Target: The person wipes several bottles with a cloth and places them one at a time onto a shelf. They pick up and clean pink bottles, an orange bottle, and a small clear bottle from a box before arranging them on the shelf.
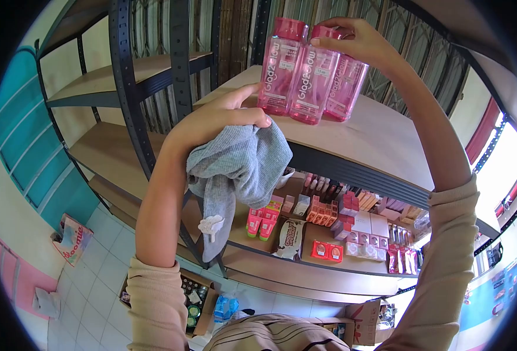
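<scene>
Head view: hands (pixel 220 117) (pixel 361 44) on grey cloth (pixel 241 155), bottle (pixel 314 82)

Three capped, translucent pink Glad2Glow bottles (pixel 313 82) are standing upright in a close cluster on the shelf (pixel 381 140), the middle one foremost. A grey ribbed cloth (pixel 241 155) is hanging bunched from the left hand (pixel 226 117), one end drooping.

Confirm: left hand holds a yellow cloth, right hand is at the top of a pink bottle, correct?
Not quite: the cloth is grey, not yellow, as the head view shows. The left hand holds it, and the right hand is at the top of a pink bottle.
</scene>
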`<action>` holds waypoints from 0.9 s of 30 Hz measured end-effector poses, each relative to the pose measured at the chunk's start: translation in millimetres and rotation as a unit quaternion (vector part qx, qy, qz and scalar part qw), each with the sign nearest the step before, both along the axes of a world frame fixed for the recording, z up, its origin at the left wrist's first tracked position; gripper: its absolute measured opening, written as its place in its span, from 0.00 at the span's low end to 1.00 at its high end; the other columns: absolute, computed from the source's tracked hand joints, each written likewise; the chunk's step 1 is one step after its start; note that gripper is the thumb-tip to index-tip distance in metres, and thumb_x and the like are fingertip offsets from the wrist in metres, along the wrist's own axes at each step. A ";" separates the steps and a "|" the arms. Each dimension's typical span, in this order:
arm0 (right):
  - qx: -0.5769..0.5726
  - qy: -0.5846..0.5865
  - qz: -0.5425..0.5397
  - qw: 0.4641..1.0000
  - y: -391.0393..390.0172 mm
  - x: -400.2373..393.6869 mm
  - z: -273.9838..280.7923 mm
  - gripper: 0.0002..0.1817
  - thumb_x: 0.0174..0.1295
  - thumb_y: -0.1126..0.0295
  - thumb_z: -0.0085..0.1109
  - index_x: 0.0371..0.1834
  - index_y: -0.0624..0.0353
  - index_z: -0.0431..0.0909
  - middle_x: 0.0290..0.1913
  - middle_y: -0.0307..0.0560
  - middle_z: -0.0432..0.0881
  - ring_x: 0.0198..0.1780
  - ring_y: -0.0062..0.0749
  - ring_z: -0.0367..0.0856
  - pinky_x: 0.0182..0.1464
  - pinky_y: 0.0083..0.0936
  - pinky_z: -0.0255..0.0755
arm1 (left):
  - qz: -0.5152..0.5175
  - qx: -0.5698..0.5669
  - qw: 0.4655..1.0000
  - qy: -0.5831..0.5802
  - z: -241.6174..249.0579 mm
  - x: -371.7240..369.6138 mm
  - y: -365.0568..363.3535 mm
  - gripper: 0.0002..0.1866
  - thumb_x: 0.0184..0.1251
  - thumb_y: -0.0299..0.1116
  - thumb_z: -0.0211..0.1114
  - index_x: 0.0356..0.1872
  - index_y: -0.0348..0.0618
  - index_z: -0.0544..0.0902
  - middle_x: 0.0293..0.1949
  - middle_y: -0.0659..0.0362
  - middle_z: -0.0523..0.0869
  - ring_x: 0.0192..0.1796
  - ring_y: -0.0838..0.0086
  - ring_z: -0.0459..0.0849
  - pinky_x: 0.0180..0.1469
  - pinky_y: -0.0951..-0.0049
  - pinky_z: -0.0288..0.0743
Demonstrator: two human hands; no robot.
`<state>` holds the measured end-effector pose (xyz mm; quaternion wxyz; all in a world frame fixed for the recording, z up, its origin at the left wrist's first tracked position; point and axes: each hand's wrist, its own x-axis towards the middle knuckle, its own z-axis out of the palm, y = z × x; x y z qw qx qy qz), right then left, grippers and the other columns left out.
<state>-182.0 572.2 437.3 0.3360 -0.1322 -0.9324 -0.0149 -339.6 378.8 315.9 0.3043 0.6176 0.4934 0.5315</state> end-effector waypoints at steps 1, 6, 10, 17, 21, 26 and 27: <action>-0.009 0.006 -0.002 1.000 -2.0 1.3 -0.4 0.37 0.43 0.43 0.60 0.52 0.58 0.71 0.43 0.55 0.77 0.45 0.39 0.77 0.48 0.36 0.71 | 0.004 -0.001 1.000 0.002 -0.1 0.6 -0.1 0.40 0.46 0.38 0.62 0.61 0.31 0.56 0.40 0.54 0.76 0.42 0.77 0.73 0.47 0.80 0.65; -0.095 0.089 0.065 0.989 19.9 28.4 15.0 0.32 0.49 0.46 0.53 0.57 0.49 0.67 0.56 0.53 0.68 0.57 0.40 0.67 0.51 0.43 0.67 | 0.026 -0.009 0.999 0.046 4.1 3.3 -1.1 0.39 0.46 0.39 0.62 0.60 0.31 0.59 0.39 0.54 0.77 0.41 0.77 0.73 0.46 0.80 0.65; -0.252 0.107 0.025 0.961 39.3 67.9 -6.6 0.41 0.49 0.45 0.55 0.64 0.52 0.54 0.57 0.51 0.66 0.60 0.48 0.62 0.52 0.44 0.65 | 0.015 0.001 0.998 0.058 4.8 -1.0 -0.6 0.39 0.47 0.39 0.61 0.60 0.30 0.59 0.41 0.54 0.76 0.43 0.77 0.72 0.48 0.80 0.63; -0.458 0.025 0.093 0.884 31.0 67.6 -50.8 0.46 0.50 0.58 0.61 0.67 0.55 0.40 0.56 0.57 0.65 0.55 0.43 0.68 0.50 0.45 0.69 | 0.020 -0.045 0.998 0.026 4.4 -4.7 -0.2 0.39 0.48 0.37 0.59 0.61 0.29 0.56 0.46 0.52 0.74 0.45 0.76 0.72 0.51 0.79 0.62; -0.475 0.034 0.149 0.867 45.9 53.7 -52.8 0.42 0.54 0.64 0.57 0.67 0.55 0.40 0.52 0.55 0.70 0.51 0.42 0.72 0.50 0.43 0.69 | 0.016 -0.043 0.999 -0.003 5.2 -0.9 -2.3 0.39 0.49 0.36 0.58 0.61 0.29 0.55 0.48 0.51 0.73 0.47 0.75 0.72 0.53 0.77 0.62; -0.491 0.047 0.180 0.851 41.6 36.3 -56.1 0.42 0.52 0.70 0.57 0.67 0.57 0.41 0.50 0.52 0.71 0.46 0.38 0.75 0.50 0.40 0.71 | 0.028 -0.039 0.999 0.002 4.0 -2.6 -1.3 0.38 0.49 0.36 0.58 0.62 0.29 0.55 0.55 0.50 0.68 0.50 0.74 0.71 0.55 0.77 0.60; -0.491 0.047 0.184 0.850 42.4 34.1 -57.0 0.42 0.52 0.70 0.56 0.67 0.57 0.41 0.50 0.52 0.71 0.46 0.38 0.75 0.50 0.40 0.71 | 0.030 -0.039 0.999 -0.008 3.1 -1.9 -1.2 0.38 0.48 0.35 0.58 0.62 0.32 0.55 0.49 0.52 0.71 0.46 0.75 0.72 0.51 0.78 0.62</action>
